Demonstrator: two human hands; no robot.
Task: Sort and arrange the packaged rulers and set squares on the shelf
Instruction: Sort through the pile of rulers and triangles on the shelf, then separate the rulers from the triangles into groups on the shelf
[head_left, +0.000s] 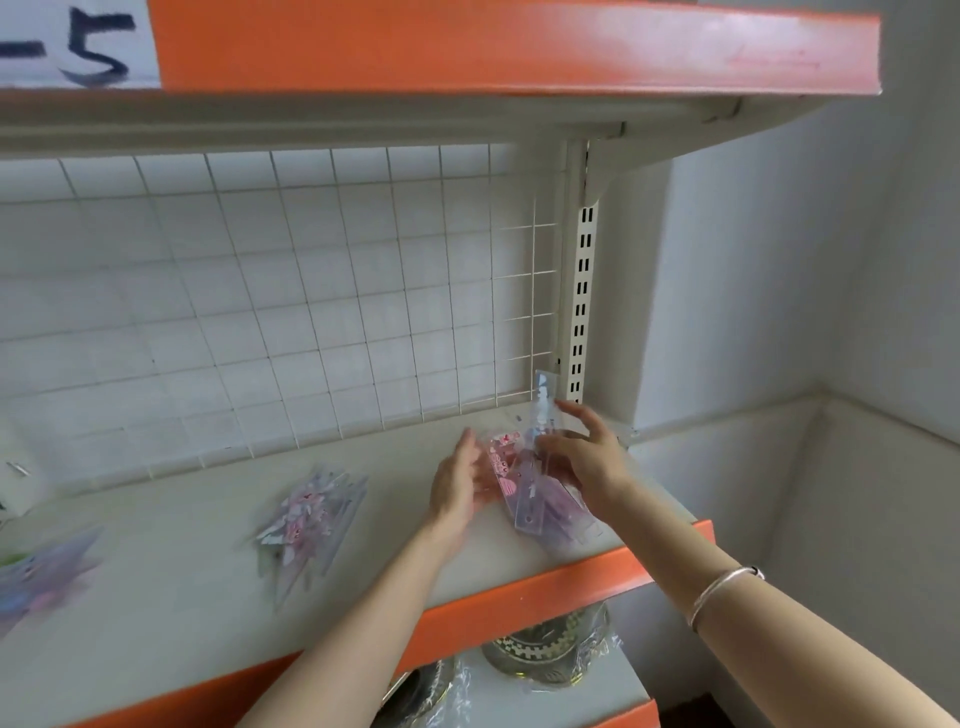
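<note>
Now the left hand (457, 486) presses flat and the right hand (582, 457) splays on the clear pink-and-purple ruler packs (519, 483) in front of the slotted cream upright post (584, 291); ungripped, the slick stack could slide off the orange-edged shelf (208, 571).

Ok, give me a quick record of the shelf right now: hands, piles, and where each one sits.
left hand: flat against the left side of the right stack
right hand: fingers spread on that stack's right side
right stack: right end of the shelf, near the front edge; one pack juts up at the back
middle pile: fanned out loosely, no hand on it
left pile: at the frame edge, blurred
wire grid: behind the shelf
</note>
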